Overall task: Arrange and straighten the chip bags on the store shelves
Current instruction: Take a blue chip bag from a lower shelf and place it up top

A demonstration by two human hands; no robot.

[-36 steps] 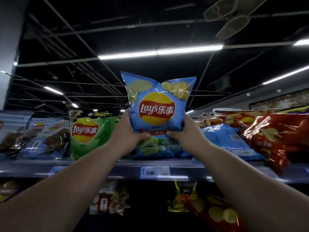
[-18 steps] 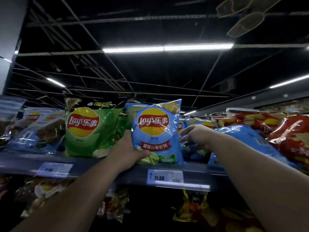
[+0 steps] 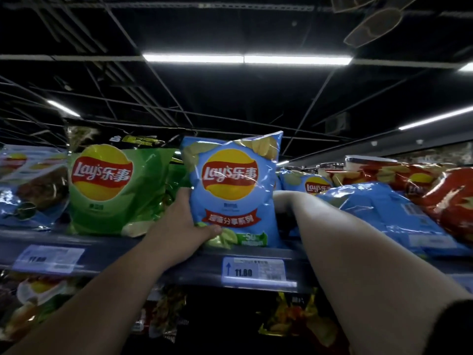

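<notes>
Head camera looks up at a grey metal store shelf [image 3: 107, 248] under a dark open ceiling [image 3: 230, 103] crossed by thin rails. I count four lit strip lights [image 3: 245, 58] up there, and a fan [image 3: 371, 26] near the top right corner of the view.

My landmark is the blue Lay's bag [image 3: 235, 190], which stands upright at the shelf's front edge, logo facing me. The left grip [image 3: 179, 226], a bare hand, holds it at its lower left corner, thumb across the front and fingers behind. The right grip [image 3: 280, 201] reaches behind the bag's right edge. Only its wrist end shows, so I cannot tell whether it is open or closed on anything.

Just left of the landmark stands one green Lay's bag [image 3: 115, 190], upright. Farther left lean pale blue bags [image 3: 30, 185], too blurred for me to count.

Right of the landmark are two more blue bags, which makes three. One is a standing blue bag [image 3: 311, 184] set farther back, the other a flat blue bag [image 3: 384, 213] lying on the shelf. Beyond them are red bags [image 3: 450, 201], at least two.

Directly below the landmark, a price tag [image 3: 256, 271] on the shelf rail reads 11.80. A second tag [image 3: 48, 257] sits below and to the left, so there are two tags. Under the landmark a lower shelf holds more bags [image 3: 294, 326], too dark to count.
</notes>
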